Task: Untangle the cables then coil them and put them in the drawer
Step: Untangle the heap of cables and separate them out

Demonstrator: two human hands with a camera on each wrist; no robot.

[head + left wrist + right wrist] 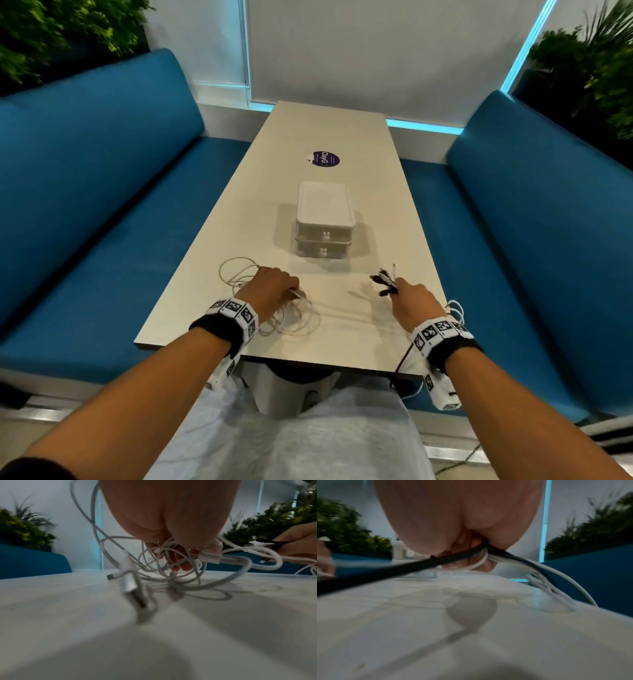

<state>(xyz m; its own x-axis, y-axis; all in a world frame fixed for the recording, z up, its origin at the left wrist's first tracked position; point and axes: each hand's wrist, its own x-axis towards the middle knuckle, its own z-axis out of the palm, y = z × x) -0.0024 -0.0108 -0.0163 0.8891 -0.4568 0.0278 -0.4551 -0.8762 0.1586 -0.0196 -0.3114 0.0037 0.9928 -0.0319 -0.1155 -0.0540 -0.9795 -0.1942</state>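
A tangle of white cables (pixel 274 308) lies at the near left of the table (pixel 342 212). My left hand (pixel 274 291) grips into this tangle; in the left wrist view its fingers (pixel 180 561) curl round several white loops and a silver plug (pixel 209 557). My right hand (pixel 407 301) holds a bundle of black and white cable ends (pixel 387 279) above the table's near right. In the right wrist view a black cable (pixel 419 566) and white cables (pixel 539 574) run out of its curled fingers. A white two-drawer box (pixel 323 219) stands mid-table, both drawers closed.
A purple round sticker (pixel 325 159) lies beyond the drawer box. Blue benches (pixel 102 205) flank the table on both sides, with plants (pixel 589 75) behind them. Some cables hang over the table's right edge (pixel 455 308) by my right wrist.
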